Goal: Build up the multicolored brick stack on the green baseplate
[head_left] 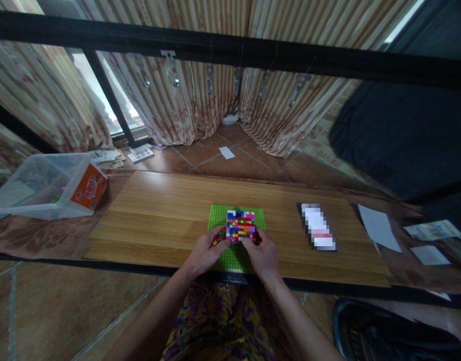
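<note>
1. Right in front of the person sits a block of small coloured bricks [240, 225], a patchwork of red, yellow, blue, pink and white studs, standing on a green baseplate [219, 216] near the front edge of the worktop [159, 215].
2. Its near edge is flanked by both hands: the left hand [207, 252] curls in from the left, fingertips touching the block's lower left corner, with something small and yellow (too small to name) showing at the fingers.
3. The right hand [263, 253] comes in from the other side, fingers bent against the block's lower right corner; both hands press on the bricks rather than lift them, and I cannot tell whether either truly clasps anything.
4. The baseplate lies flat, and its near part is half covered by the two hands.
5. To the right on the worktop, well apart from the plate, lies a dark-edged card or packet [317, 226] whose face is blurred.
6. Further right lie loose white sheets of paper [379, 228].
7. Far to the left stands a clear plastic tub [35, 183] with an orange box [90, 187] leaning at its right end.
8. Beyond the worktop are a tiled floor [230, 160] and striped curtains [200, 90], with a black bar [253, 52] crossing overhead.
</note>
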A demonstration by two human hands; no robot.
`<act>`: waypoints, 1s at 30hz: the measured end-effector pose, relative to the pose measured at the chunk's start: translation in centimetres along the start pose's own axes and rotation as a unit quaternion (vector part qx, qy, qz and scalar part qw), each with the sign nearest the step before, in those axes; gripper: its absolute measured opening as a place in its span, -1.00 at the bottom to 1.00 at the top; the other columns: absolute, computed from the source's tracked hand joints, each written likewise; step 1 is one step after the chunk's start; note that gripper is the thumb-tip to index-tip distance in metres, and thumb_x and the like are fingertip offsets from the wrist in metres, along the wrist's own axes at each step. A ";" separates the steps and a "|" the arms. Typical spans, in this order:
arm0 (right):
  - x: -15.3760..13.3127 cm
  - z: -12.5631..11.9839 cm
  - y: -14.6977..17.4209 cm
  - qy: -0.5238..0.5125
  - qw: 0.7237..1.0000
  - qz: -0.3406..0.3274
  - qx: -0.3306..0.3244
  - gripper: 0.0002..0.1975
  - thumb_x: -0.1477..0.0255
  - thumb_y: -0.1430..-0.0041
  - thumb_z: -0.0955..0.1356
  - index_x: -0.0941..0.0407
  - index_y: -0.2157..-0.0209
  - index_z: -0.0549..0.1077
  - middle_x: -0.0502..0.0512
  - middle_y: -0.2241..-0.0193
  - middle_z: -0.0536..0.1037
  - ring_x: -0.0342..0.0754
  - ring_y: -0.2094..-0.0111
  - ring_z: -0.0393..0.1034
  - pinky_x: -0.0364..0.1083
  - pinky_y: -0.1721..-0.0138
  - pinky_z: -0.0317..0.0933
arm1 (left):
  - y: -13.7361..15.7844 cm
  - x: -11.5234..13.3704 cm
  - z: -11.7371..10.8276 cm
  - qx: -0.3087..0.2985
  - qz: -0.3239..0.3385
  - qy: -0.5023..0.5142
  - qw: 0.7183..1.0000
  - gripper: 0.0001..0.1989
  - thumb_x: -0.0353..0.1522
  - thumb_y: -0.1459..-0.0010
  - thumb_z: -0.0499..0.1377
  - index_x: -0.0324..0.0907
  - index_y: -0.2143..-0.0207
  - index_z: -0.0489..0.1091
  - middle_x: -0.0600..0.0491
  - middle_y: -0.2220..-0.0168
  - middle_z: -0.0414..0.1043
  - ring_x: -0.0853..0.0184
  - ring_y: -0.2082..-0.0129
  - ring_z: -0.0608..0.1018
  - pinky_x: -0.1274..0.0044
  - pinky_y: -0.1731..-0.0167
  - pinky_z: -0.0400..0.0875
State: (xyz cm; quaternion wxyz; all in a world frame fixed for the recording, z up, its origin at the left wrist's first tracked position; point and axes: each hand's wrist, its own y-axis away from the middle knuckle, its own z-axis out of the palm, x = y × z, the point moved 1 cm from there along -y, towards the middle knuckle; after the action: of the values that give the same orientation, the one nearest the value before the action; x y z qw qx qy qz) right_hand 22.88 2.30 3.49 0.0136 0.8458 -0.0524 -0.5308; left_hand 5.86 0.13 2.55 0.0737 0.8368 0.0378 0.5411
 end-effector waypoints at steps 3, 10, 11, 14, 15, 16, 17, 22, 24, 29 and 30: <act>0.6 0.0 0.0 -0.010 1.000 0.006 -0.003 -0.62 0.30 0.05 0.37 0.11 0.14 0.49 0.13 0.22 0.58 0.12 0.20 0.44 0.04 0.12 0.24 | 0.1 0.1 0.0 0.001 0.003 0.003 1.000 -0.49 -0.17 -0.09 0.10 -0.27 -0.04 0.35 0.05 0.40 0.45 0.30 0.39 0.46 0.51 0.34 0.32; 1.5 -0.2 -0.1 -0.066 0.997 -0.010 -0.036 -0.54 0.20 0.02 0.40 0.10 0.08 0.45 0.14 0.17 0.57 0.12 0.13 0.43 0.06 0.05 0.23 | 0.1 0.0 0.0 0.004 0.004 0.001 1.000 -0.51 -0.17 -0.09 0.11 -0.21 -0.03 0.36 0.06 0.39 0.46 0.31 0.38 0.46 0.51 0.34 0.32; 1.4 -0.1 -0.1 -0.065 0.997 -0.007 -0.035 -0.54 0.18 0.02 0.40 0.10 0.08 0.46 0.15 0.17 0.57 0.12 0.13 0.43 0.06 0.06 0.23 | 0.1 0.0 0.0 0.004 0.002 -0.003 1.000 -0.51 -0.16 -0.09 0.11 -0.22 -0.03 0.36 0.07 0.40 0.45 0.31 0.40 0.46 0.51 0.35 0.32; 1.1 0.1 -0.1 -0.049 0.998 0.000 -0.025 -0.54 0.16 0.02 0.41 0.10 0.10 0.47 0.15 0.21 0.57 0.11 0.18 0.44 0.04 0.11 0.25 | 0.1 0.0 0.0 0.002 0.001 -0.006 1.000 -0.50 -0.15 -0.09 0.11 -0.23 -0.03 0.36 0.07 0.40 0.44 0.31 0.40 0.46 0.52 0.37 0.31; 1.0 0.2 -0.1 -0.043 0.999 0.001 -0.021 -0.55 0.16 0.03 0.41 0.10 0.11 0.47 0.15 0.22 0.57 0.10 0.20 0.45 0.03 0.13 0.25 | 0.1 0.0 0.0 0.001 0.003 -0.004 1.000 -0.50 -0.15 -0.10 0.11 -0.23 -0.03 0.36 0.07 0.40 0.44 0.32 0.40 0.46 0.52 0.36 0.31; 0.9 0.3 -0.1 -0.037 0.999 0.001 -0.017 -0.55 0.17 0.03 0.41 0.10 0.12 0.47 0.14 0.24 0.57 0.09 0.22 0.45 0.02 0.14 0.25 | 0.0 0.0 0.0 0.001 0.005 -0.002 1.000 -0.50 -0.15 -0.10 0.11 -0.23 -0.03 0.36 0.07 0.40 0.44 0.32 0.40 0.46 0.52 0.36 0.31; 0.9 0.3 -0.1 -0.034 0.999 0.001 -0.014 -0.56 0.17 0.03 0.41 0.10 0.13 0.47 0.14 0.24 0.57 0.09 0.24 0.45 0.01 0.16 0.25 | 0.0 -0.1 0.0 0.000 0.007 0.000 1.000 -0.50 -0.15 -0.10 0.11 -0.23 -0.03 0.36 0.07 0.41 0.44 0.32 0.40 0.46 0.52 0.36 0.31; 0.7 0.3 0.0 -0.025 1.000 -0.001 -0.012 -0.59 0.20 0.01 0.40 0.11 0.14 0.47 0.14 0.24 0.53 0.07 0.23 0.43 0.00 0.15 0.24 | -0.1 -0.7 -0.1 -0.003 0.007 0.013 1.000 -0.48 -0.11 -0.11 0.11 -0.23 -0.04 0.35 0.05 0.38 0.47 0.31 0.37 0.49 0.52 0.34 0.34; 0.5 0.3 0.1 -0.028 0.999 -0.005 -0.016 -0.61 0.21 0.00 0.40 0.11 0.14 0.47 0.13 0.23 0.52 0.06 0.23 0.42 -0.01 0.14 0.24 | -0.3 -0.9 0.1 0.003 0.003 0.019 1.000 -0.48 -0.09 -0.12 0.10 -0.23 -0.03 0.36 0.02 0.33 0.50 0.28 0.32 0.51 0.50 0.29 0.36; 0.4 0.4 0.0 -0.027 0.999 -0.009 -0.015 -0.62 0.23 -0.01 0.39 0.12 0.15 0.47 0.15 0.24 0.51 0.06 0.22 0.41 -0.01 0.15 0.25 | -0.5 -0.7 0.4 0.023 -0.003 0.029 0.999 -0.50 -0.07 -0.15 0.07 -0.25 0.03 0.40 -0.07 0.14 0.53 0.21 0.16 0.54 0.46 0.14 0.37; 0.5 0.4 0.0 -0.029 0.999 -0.009 -0.015 -0.62 0.23 0.00 0.39 0.12 0.14 0.47 0.15 0.23 0.52 0.06 0.22 0.41 -0.01 0.14 0.25 | -0.6 -0.6 0.4 0.023 -0.005 0.027 0.999 -0.50 -0.07 -0.15 0.07 -0.25 0.03 0.40 -0.08 0.13 0.53 0.21 0.15 0.54 0.45 0.13 0.37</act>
State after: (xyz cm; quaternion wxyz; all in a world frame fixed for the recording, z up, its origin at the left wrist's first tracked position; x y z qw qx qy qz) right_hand 22.76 2.25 2.85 0.0198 0.8302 -0.0373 -0.5558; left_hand 6.01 0.55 1.72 0.0561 0.8232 0.0557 0.5622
